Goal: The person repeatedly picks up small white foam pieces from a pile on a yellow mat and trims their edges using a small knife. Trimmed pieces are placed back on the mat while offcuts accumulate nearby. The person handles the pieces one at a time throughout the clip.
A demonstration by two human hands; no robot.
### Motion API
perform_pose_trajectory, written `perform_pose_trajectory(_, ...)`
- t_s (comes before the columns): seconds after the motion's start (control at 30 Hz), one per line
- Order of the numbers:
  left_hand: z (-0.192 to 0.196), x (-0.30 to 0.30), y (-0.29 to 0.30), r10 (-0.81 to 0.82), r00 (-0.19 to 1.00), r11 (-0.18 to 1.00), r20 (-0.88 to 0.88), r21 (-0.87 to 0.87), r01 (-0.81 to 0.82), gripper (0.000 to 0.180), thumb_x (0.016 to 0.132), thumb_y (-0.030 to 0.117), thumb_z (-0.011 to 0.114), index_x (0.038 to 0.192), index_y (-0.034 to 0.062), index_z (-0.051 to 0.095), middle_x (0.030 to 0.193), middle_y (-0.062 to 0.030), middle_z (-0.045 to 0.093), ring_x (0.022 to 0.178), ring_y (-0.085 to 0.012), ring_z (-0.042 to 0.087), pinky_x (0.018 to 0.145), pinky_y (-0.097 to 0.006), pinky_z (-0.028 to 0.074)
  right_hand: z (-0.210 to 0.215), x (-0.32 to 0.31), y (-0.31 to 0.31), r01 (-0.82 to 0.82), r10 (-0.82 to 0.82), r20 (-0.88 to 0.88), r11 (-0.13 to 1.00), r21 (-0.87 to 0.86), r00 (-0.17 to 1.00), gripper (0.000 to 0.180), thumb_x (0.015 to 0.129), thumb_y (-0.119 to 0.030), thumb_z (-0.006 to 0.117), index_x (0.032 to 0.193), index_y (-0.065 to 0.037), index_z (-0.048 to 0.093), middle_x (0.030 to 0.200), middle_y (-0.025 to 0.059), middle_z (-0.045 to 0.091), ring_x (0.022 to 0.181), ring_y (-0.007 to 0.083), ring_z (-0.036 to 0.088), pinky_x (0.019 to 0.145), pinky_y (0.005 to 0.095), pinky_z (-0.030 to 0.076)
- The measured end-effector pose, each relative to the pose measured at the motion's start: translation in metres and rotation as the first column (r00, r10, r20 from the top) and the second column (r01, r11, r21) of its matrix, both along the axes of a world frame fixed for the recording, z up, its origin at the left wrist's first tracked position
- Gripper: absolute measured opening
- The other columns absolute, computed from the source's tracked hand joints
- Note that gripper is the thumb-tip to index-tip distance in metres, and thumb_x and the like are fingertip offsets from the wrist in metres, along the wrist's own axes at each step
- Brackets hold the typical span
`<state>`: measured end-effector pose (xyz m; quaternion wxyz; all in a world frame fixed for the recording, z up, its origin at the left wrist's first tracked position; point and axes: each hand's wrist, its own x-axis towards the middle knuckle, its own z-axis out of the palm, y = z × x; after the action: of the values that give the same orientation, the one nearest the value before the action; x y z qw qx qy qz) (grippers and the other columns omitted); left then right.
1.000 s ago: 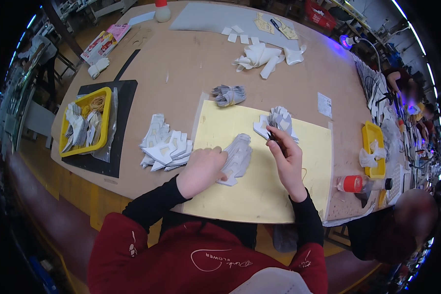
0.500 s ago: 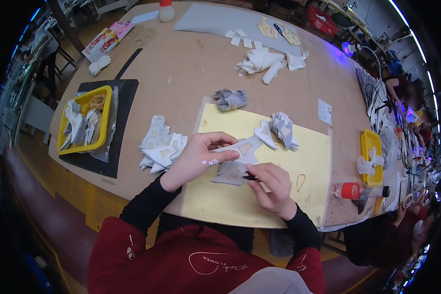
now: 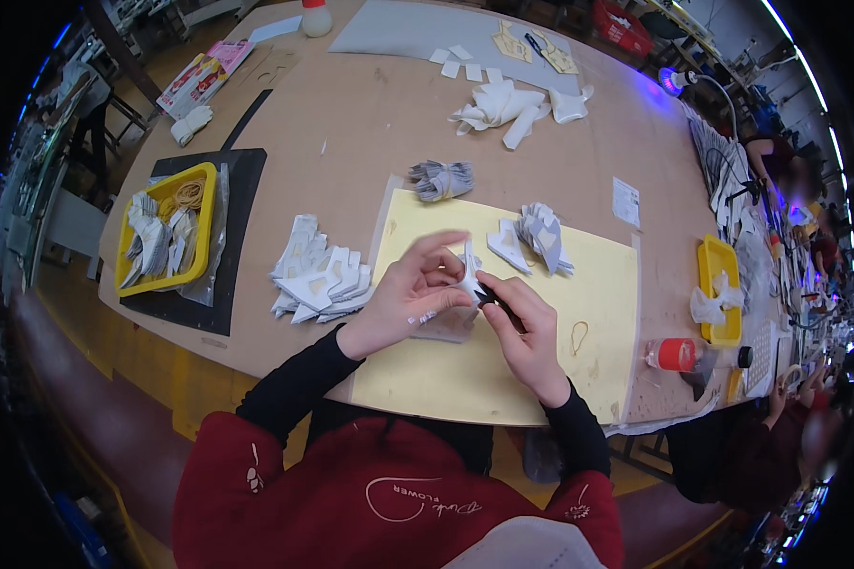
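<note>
My left hand (image 3: 416, 286) pinches a white cut piece (image 3: 471, 270) with a curved outline, bent up on edge above the yellow sheet (image 3: 541, 389). In my right hand (image 3: 529, 332) is a small black-handled tool (image 3: 502, 305), its dark tip against the piece; the tool's exact kind is hidden by the fingers. Below my hands lies part of a grey-white stack of pieces (image 3: 451, 325), mostly covered. Just beyond, a fanned bundle of white pieces (image 3: 539, 232) rests on the sheet. To the left of my left hand is a loose pile of similar cut pieces (image 3: 318, 280).
A tied grey bundle (image 3: 441, 178) lies at the sheet's far edge, a rubber band (image 3: 579, 337) at right. Yellow trays (image 3: 206, 213) stand on both sides. A clear bottle with a red label (image 3: 676, 355) lies near the right edge. White scraps (image 3: 498, 104) lie farther back.
My left hand has turned the white piece up on edge. My right hand has moved up slightly, bringing the black tool against it. The whole view has shifted a little.
</note>
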<state>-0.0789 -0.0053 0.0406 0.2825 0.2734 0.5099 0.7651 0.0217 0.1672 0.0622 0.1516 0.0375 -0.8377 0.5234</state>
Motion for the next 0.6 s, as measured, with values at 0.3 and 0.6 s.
perform_pose_trajectory(0.3,0.006,0.049,-0.028,0.183,0.981,0.968,-0.066,-0.163,-0.191,0.023,0.084,-0.014,0.061,0.106,-0.0088,0.063,0.100,-0.0134,0.068,0.090,-0.0197,0.070,0.082,-0.028,0.058,-0.008,0.043,-0.046,0.194,-0.193,-0.064,0.981,0.005,0.979,0.034,0.081,0.005,0.068,0.115,0.003,0.064,0.088,0.0152,0.065,0.072,0.0230,0.065,0.061,0.0293,0.051)
perform_pose_trajectory(0.6,0.003,0.080,-0.050,0.278,0.957,0.956,0.079,-0.118,-0.268,0.020,0.088,-0.010,0.060,0.107,-0.0087,0.064,0.100,-0.0108,0.066,0.091,-0.0160,0.068,0.084,-0.025,0.055,-0.002,0.054,-0.067,0.158,-0.153,-0.075,0.986,0.051,0.985,0.032,0.078,0.005,0.070,0.110,0.003,0.066,0.083,0.0147,0.065,0.069,0.0243,0.065,0.060,0.0304,0.051)
